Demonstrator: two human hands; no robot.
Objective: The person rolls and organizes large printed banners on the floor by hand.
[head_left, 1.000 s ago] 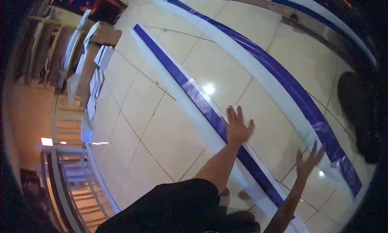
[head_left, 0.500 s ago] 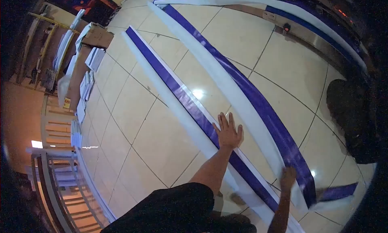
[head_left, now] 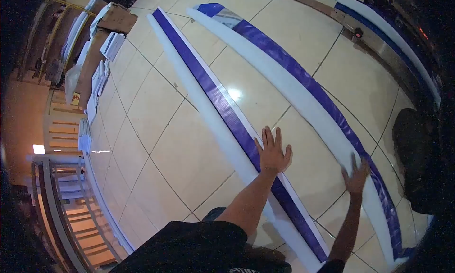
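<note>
Two long purple-and-white sheet strips lie side by side on the tiled floor. My left hand (head_left: 275, 154) rests flat with its fingers spread at the edge of the nearer strip (head_left: 199, 78). Farther right, the second strip (head_left: 294, 67) curves toward the lower right, its purple band slightly wrinkled. My right hand (head_left: 356, 176) touches this strip's white part near the purple band, fingers apart and a little blurred. Neither hand grips anything.
A low machine with a black knob (head_left: 359, 32) stands at upper right, with a white and blue sheet along it. A dark object (head_left: 412, 154) is at the right. Folded white sheets (head_left: 113, 46), a cardboard box (head_left: 116, 19) and a barred railing (head_left: 97, 244) line the left.
My right hand has opened from a closed shape and moved up and right. The second strip has shifted right, its far end now separate from the sheet by the machine. My left hand has barely moved.
</note>
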